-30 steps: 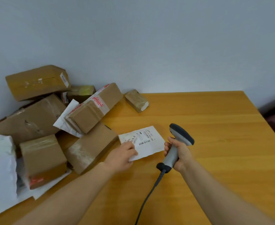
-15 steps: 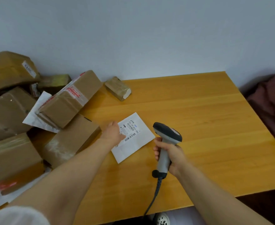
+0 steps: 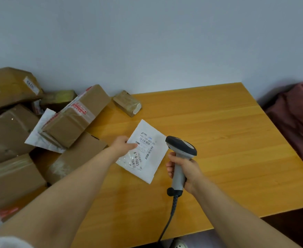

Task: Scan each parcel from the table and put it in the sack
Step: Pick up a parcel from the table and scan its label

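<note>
A flat white mailer parcel [image 3: 148,158] with a printed barcode label is tilted up off the wooden table [image 3: 227,140]. My left hand [image 3: 123,144] pinches its left edge, thumb on the label. My right hand [image 3: 183,171] grips the handle of a grey barcode scanner [image 3: 180,154], whose dark head sits just right of the mailer's label. The scanner's cable hangs down past the table's front edge. The maroon sack [image 3: 297,119] lies beyond the table's right side.
A heap of brown cardboard parcels [image 3: 75,117] and a white mailer [image 3: 39,133] fills the table's left part. A small taped parcel [image 3: 127,102] lies near the wall. The table's front edge runs close below my right forearm.
My left hand has lifted and turned the white mailer so that it stands more upright. The scanner has stayed beside it. My head has shifted, bringing the sack further into view.
</note>
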A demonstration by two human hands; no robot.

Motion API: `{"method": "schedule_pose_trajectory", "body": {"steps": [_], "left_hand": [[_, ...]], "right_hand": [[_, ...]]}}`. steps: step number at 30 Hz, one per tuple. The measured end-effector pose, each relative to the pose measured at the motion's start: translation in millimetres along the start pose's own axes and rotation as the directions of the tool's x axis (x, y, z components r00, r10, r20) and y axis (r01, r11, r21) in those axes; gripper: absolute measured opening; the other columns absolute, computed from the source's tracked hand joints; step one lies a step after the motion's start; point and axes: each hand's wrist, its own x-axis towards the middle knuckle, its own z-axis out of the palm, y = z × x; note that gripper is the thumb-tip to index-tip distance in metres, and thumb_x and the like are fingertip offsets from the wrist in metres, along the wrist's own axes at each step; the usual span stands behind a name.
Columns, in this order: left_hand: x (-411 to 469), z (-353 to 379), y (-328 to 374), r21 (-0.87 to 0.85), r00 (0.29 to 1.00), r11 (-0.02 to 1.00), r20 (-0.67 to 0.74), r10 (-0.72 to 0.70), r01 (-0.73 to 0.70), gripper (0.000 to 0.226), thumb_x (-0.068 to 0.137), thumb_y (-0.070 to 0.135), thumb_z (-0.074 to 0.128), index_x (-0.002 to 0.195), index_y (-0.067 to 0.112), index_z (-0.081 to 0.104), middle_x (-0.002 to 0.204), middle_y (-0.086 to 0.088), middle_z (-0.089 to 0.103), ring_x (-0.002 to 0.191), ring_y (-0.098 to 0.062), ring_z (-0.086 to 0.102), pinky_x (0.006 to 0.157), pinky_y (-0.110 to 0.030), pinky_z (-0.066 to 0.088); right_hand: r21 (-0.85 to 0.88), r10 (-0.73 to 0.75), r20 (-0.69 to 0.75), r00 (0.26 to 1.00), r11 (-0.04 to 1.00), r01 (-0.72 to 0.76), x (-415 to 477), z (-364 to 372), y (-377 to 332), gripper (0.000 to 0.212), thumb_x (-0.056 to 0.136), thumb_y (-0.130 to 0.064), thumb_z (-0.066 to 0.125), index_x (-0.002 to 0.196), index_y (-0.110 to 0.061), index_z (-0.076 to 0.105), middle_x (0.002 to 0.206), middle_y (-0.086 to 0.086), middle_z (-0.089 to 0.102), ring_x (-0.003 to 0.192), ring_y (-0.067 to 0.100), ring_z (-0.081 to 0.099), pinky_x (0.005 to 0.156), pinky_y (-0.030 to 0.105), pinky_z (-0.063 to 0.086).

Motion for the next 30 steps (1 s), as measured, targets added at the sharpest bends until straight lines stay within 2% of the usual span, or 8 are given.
{"method": "schedule_pose_trajectory", "body": {"steps": [2, 4, 7, 9, 11, 18, 22, 30], "left_hand": [[-13, -10, 8, -0.185, 0.999, 0.983, -0.044, -0.004, -0.004, 0.016, 0.09, 0.015, 0.066, 0.105, 0.014, 0.06, 0.103, -0.007, 0.068, 0.088, -0.026, 0.067, 0.08, -0.045, 0.056], [-26, -18, 15, -0.327, 0.997, 0.945, -0.078, 0.007, -0.033, 0.023, 0.09, 0.005, 0.063, 0.112, 0.014, 0.061, 0.1, -0.006, 0.067, 0.083, -0.024, 0.067, 0.074, -0.043, 0.056], [-43, -27, 23, -0.41, 0.993, 0.91, -0.119, 0.016, -0.064, 0.021, 0.09, -0.002, 0.06, 0.104, 0.013, 0.062, 0.11, -0.01, 0.067, 0.08, -0.021, 0.066, 0.063, -0.035, 0.055], [-53, -32, 27, -0.471, 0.99, 0.88, -0.142, -0.004, -0.064, 0.019, 0.09, -0.004, 0.058, 0.102, 0.01, 0.061, 0.115, -0.014, 0.066, 0.088, -0.026, 0.067, 0.07, -0.04, 0.056], [-62, -37, 30, -0.508, 0.983, 0.859, -0.181, -0.027, -0.07, 0.018, 0.09, -0.005, 0.056, 0.105, 0.006, 0.06, 0.117, -0.017, 0.065, 0.096, -0.031, 0.066, 0.08, -0.045, 0.055], [-82, -45, 34, -0.663, 0.96, 0.739, -0.268, -0.083, -0.122, 0.035, 0.092, -0.012, 0.049, 0.126, -0.005, 0.052, 0.128, -0.022, 0.058, 0.112, -0.04, 0.059, 0.097, -0.056, 0.046], [-89, -43, 38, -0.72, 0.95, 0.676, -0.297, -0.097, -0.156, 0.035, 0.092, -0.014, 0.045, 0.126, -0.007, 0.053, 0.129, -0.023, 0.057, 0.114, -0.04, 0.058, 0.099, -0.057, 0.045], [-98, -40, 43, -0.71, 0.945, 0.68, -0.318, -0.076, -0.185, 0.036, 0.091, -0.015, 0.045, 0.124, -0.004, 0.055, 0.127, -0.022, 0.059, 0.112, -0.039, 0.059, 0.097, -0.053, 0.048]], "right_hand": [[-0.007, -0.002, 0.05, 0.999, 1.0, 0.002, -5, 5, -7, 0.012, 0.083, -0.011, 0.073, 0.089, -0.006, 0.064, 0.066, 0.013, 0.067, 0.051, 0.021, 0.056, 0.056, 0.032, 0.051], [-0.025, 0.007, 0.113, 0.994, 1.0, -0.004, -11, 11, -14, 0.016, 0.082, -0.014, 0.075, 0.092, -0.006, 0.064, 0.066, 0.014, 0.066, 0.049, 0.021, 0.056, 0.052, 0.03, 0.051], [-0.074, 0.017, 0.207, 0.978, 0.997, -0.002, -19, 21, -20, 0.02, 0.082, -0.017, 0.076, 0.092, -0.007, 0.063, 0.063, 0.013, 0.063, 0.043, 0.019, 0.049, 0.047, 0.028, 0.047], [-0.13, 0.014, 0.255, 0.967, 0.991, 0.02, -25, 28, -21, 0.016, 0.082, -0.016, 0.076, 0.087, -0.009, 0.063, 0.059, 0.011, 0.061, 0.041, 0.017, 0.047, 0.046, 0.027, 0.045], [-0.161, 0.002, 0.28, 0.96, 0.986, 0.045, -31, 33, -21, 0.012, 0.082, -0.013, 0.074, 0.084, -0.008, 0.063, 0.056, 0.01, 0.059, 0.039, 0.016, 0.046, 0.044, 0.026, 0.044], [-0.158, -0.013, 0.292, 0.956, 0.985, 0.062, -48, 39, -26, 0.013, 0.081, -0.006, 0.072, 0.078, -0.003, 0.06, 0.053, 0.011, 0.053, 0.039, 0.018, 0.042, 0.044, 0.027, 0.042], [-0.153, 0.041, 0.299, 0.953, 0.988, 0.006, -57, 42, -29, 0.015, 0.081, -0.006, 0.07, 0.074, -0.004, 0.057, 0.053, 0.009, 0.051, 0.039, 0.017, 0.041, 0.043, 0.026, 0.042], [-0.145, 0.022, 0.303, 0.953, 0.989, 0.024, -69, 41, -42, 0.017, 0.082, -0.004, 0.067, 0.072, -0.006, 0.054, 0.051, 0.008, 0.048, 0.038, 0.015, 0.039, 0.042, 0.024, 0.041]]}}
